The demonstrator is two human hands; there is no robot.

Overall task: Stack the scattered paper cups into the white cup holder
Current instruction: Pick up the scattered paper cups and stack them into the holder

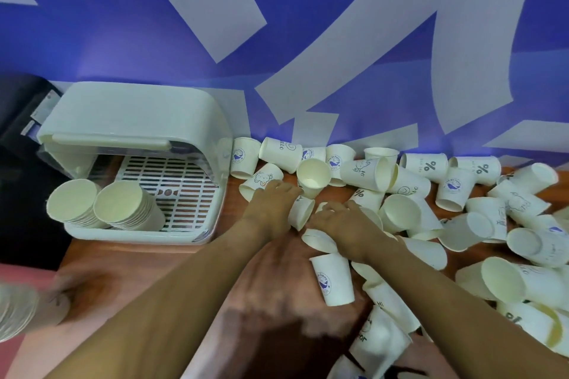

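Note:
The white cup holder (139, 237) stands at the left of the table with its lid raised. Two stacks of paper cups (123, 204) lie on their sides on its slotted tray. Many loose paper cups (400, 212) are strewn over the middle and right of the table, most of them tipped over. My left hand (272, 201) rests palm down among them, fingertips by an upright cup (313, 175). My right hand (341, 217) lies just to its right over other cups. One small cup (302, 214) lies between the two hands and touches both; which hand grips it is hidden.
A blue and white wall rises right behind the cups. A black object (18, 132) stands left of the holder. A blurred stack of cups (18, 311) shows at the lower left edge. Bare brown tabletop (147, 268) lies in front of the holder.

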